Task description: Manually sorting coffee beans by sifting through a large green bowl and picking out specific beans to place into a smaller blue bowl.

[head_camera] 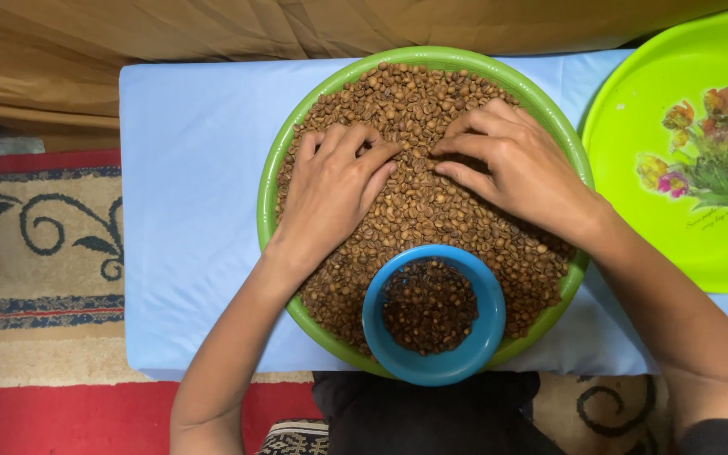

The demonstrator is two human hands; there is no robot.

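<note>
Both my hands are down in the big green tray [273,168], flat on the heap of brown beans [419,198] that fills it nearly to the rim. My left hand [330,190] lies palm down, fingers a bit curled and apart, tips resting on beans near the middle. My right hand [520,164] is the same: fingers spread, pressing on the top layer, not clamped on anything. Can't tell if a single bean sits pinched under either set of fingertips; too small to see.

A small blue bowl [482,341] sits on the beans at the near edge of the tray, w/ darker beans inside. It overhangs the tray rim a little on the near side.

Risks as I judge them:
- The heap is high at the left & right rim, so a wide sweep w/ either hand could push beans over onto the pale blue cloth [187,211] or the patterned rug [44,244].
- The bowl rests on loose beans, not a firm base. If I drag beans out from under it, or knock it w/ a wrist, it may tip toward me & mix its dark beans back in.
- My forearms cross close past the bowl on both sides; a careless pull back could catch it.

A second green tray w/ a flower print [634,126] lies to the right, untouched.
</note>
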